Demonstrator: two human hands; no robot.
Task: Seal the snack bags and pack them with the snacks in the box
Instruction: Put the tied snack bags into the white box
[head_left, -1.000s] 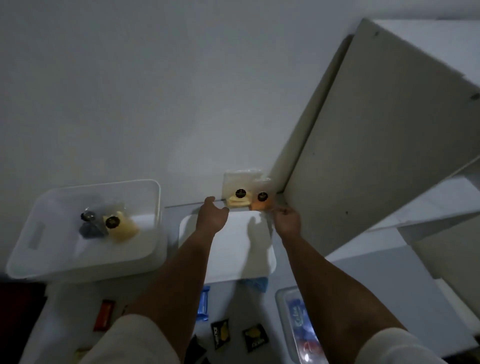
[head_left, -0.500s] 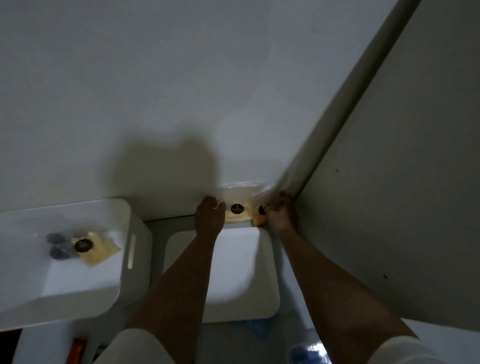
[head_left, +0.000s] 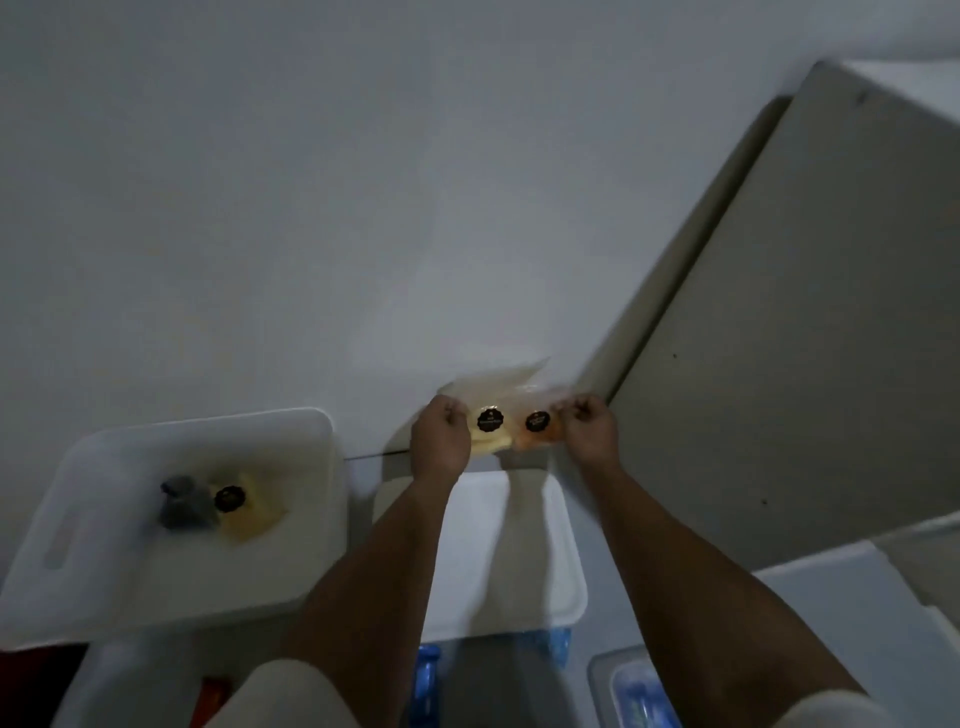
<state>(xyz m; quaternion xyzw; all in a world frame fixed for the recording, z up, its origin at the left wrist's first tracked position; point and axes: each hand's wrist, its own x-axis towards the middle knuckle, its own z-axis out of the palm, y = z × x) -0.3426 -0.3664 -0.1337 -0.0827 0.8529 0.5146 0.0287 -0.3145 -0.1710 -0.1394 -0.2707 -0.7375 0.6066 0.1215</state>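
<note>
Two clear snack bags with round black labels are held up side by side near the wall: a yellow snack bag and an orange snack bag. My left hand grips the yellow bag's left edge. My right hand pinches the orange bag's right edge. Their clear tops stick up, blurred. The white box stands at the left, holding a yellow labelled bag and a dark grey-blue snack.
A white lid or tray lies under my forearms. A tall beige cabinet panel rises on the right, close to my right hand. Blue wrapped snacks and a clear container sit near the bottom edge.
Both hands have lifted the two bags off the surface by the wall and raised them slightly. The camera view has shifted, bringing the cabinet's top edge back into sight.
</note>
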